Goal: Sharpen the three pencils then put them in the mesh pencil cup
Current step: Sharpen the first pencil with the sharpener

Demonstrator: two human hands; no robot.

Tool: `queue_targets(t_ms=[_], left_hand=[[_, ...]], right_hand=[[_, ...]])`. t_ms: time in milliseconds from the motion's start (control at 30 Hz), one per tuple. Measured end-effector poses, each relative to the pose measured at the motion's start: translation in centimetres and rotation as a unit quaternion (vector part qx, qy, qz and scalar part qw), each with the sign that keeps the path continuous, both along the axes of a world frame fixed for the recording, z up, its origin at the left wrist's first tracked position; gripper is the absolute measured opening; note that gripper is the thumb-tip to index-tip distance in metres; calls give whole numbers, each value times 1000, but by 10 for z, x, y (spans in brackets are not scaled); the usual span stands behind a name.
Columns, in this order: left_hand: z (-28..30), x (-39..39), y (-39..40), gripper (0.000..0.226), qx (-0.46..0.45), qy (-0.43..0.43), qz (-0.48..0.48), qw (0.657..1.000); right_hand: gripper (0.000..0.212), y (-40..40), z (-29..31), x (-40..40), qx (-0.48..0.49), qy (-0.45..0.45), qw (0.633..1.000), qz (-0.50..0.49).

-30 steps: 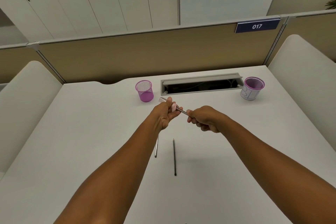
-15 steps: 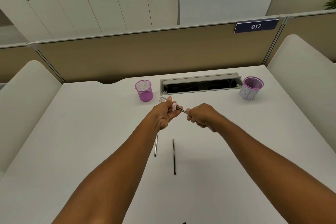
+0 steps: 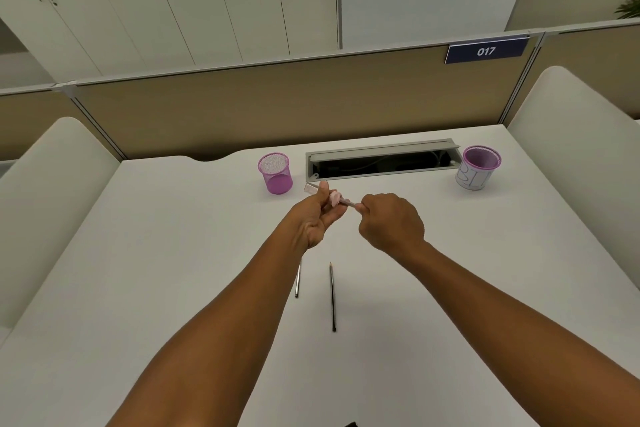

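Note:
My left hand [image 3: 317, 215] grips a small pink and clear sharpener [image 3: 329, 196] above the middle of the white desk [image 3: 173, 253]. My right hand [image 3: 391, 222] grips a pencil [image 3: 348, 203] whose tip goes into the sharpener; most of its shaft is hidden in my fist. Two more pencils lie on the desk below my hands: a silver one [image 3: 297, 282], partly under my left forearm, and a dark one [image 3: 332, 298]. A pink mesh pencil cup [image 3: 275, 173] stands upright just behind my left hand.
A second pink mesh cup wrapped in white paper [image 3: 477, 167] stands at the back right. An open grey cable tray [image 3: 381, 161] is set into the desk between the cups. White side panels [image 3: 45, 201] and a tan partition [image 3: 277, 104] enclose the desk.
My right hand has turned over slightly on the pencil, its knuckles now more upward. Both hands stay in the same place above the desk. The pencils on the desk have not moved.

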State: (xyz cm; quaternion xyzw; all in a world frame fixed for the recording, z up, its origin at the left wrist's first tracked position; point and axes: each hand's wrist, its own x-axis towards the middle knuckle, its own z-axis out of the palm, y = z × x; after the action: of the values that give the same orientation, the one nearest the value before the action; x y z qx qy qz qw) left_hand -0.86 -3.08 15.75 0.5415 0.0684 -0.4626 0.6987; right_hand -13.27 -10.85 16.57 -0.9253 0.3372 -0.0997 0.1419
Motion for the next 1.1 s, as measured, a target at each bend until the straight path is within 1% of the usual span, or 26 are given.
queue_targets(t_ms=[33, 67, 100, 133, 167, 200, 233, 267, 300, 400, 433, 500, 533, 567, 600, 633, 700, 767, 800, 833, 900, 933, 967, 1000, 1067, 1100], left_hand=[[-1, 0, 0, 39, -6, -1, -4, 1000], [-1, 1, 1, 38, -11, -1, -6, 1000], [-2, 1, 1, 37, -16, -2, -8, 1000], [-1, 0, 1, 35, -22, -4, -11, 1000], [0, 0, 2, 32, -28, -5, -15, 999], [1, -1, 2, 30, -33, -6, -17, 999], [1, -1, 2, 29, -38, -5, -16, 999], [1, -3, 2, 28, -39, -5, -13, 999], [2, -3, 2, 29, -38, -8, -10, 999], [3, -3, 2, 30, -27, -9, -2, 1000], [2, -2, 3, 31, -25, -8, 6, 1000], [1, 0, 4, 32, -20, -9, 22, 1000], [0, -1, 4, 34, -18, -8, 24, 1000], [-1, -1, 4, 35, -18, -7, 26, 999], [-1, -3, 4, 36, -20, -4, 28, 999], [-1, -5, 3, 37, -23, 0, 30, 999], [0, -6, 3, 39, -23, 3, 27, 999], [1, -6, 5, 40, -23, 6, 20, 1000], [2, -5, 6, 39, -25, 5, 17, 1000], [2, -4, 7, 37, -26, 2, 13, 1000], [2, -3, 7, 32, -23, -3, 4, 1000], [2, -3, 7, 30, -21, -6, 2, 1000], [3, -3, 6, 29, -20, -9, 4, 1000], [4, -3, 6, 28, -19, -12, 7, 1000], [5, -1, 4, 27, -15, -19, 10, 1000], [5, 0, 4, 27, -12, -20, 11, 1000]], right_hand=[[29, -1, 5, 3, 67, 10, 997, -21], [31, -4, 10, 6, 173, 4, 984, -48], [33, -9, 14, 8, 303, -18, 950, -80], [34, -12, 19, 9, 425, -33, 897, -114], [34, -15, 23, 7, 511, -39, 848, -136], [35, -18, 26, 5, 557, -39, 817, -145], [35, -20, 28, 4, 573, -34, 806, -143], [34, -19, 29, 2, 567, -26, 812, -136], [34, -18, 30, 2, 542, -17, 831, -125], [32, -13, 28, -1, 426, -11, 902, -69], [31, -13, 25, -2, 376, -11, 925, -48], [28, -11, 18, -5, 232, 10, 972, -16], [26, -8, 14, -7, 150, 22, 988, -10], [25, -4, 10, -8, 80, 20, 997, -6], [25, 1, 6, -10, 27, 5, 1000, -1], [26, 5, 2, -12, -6, -16, 1000, 2], [29, 11, -2, -14, -11, -40, 999, -9], [32, 8, -1, -12, 47, -17, 998, -42], [34, 5, 1, -8, 111, -5, 992, -61], [36, 2, 5, -4, 197, -9, 977, -80], [37, -4, 13, -2, 374, -30, 920, -117], [36, -6, 16, -3, 412, -26, 903, -120], [37, -7, 18, -4, 411, -16, 905, -108], [37, -6, 18, -4, 387, -10, 917, -93], [37, -3, 10, -4, 308, -24, 949, -57], [34, -1, 5, -4, 270, -41, 961, -41]])
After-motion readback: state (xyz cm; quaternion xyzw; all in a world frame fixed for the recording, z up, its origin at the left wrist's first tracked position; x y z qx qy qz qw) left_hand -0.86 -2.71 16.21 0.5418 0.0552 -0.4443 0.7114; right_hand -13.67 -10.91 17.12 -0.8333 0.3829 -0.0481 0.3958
